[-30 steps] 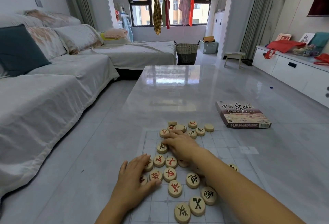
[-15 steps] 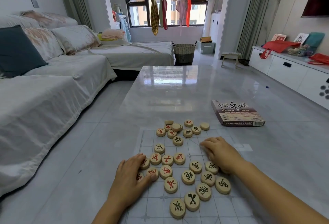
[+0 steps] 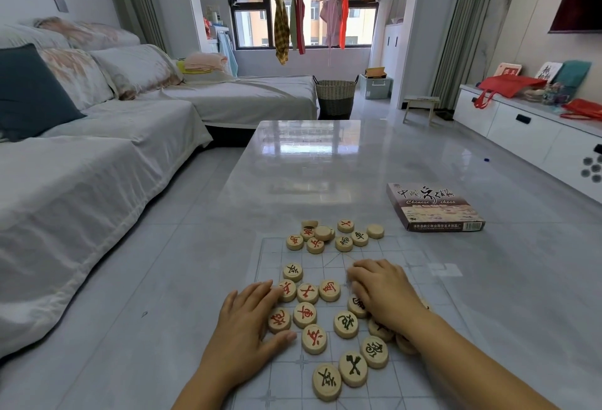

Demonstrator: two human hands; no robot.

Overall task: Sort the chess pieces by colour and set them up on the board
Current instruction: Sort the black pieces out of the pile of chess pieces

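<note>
On the board (image 3: 420, 266), the left hand (image 3: 242, 328) lies flat, fingers released, corralling the red pieces (image 3: 304, 312) at the left, while the right hand (image 3: 382, 292) curls over black pieces (image 3: 358, 354), its grasp hidden, presumably to separate colours.

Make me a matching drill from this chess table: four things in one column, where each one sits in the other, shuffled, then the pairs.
Things
1. Chinese chess box
2. left hand
3. right hand
4. far cluster of pieces

Places
A. at the board's far edge, beyond both hands
B. on the red-marked pieces at the board's left side
C. off the board, on the table to the far right
D. over the dark-marked pieces on the board's right side

Pairs: 1-C, 2-B, 3-D, 4-A
</note>
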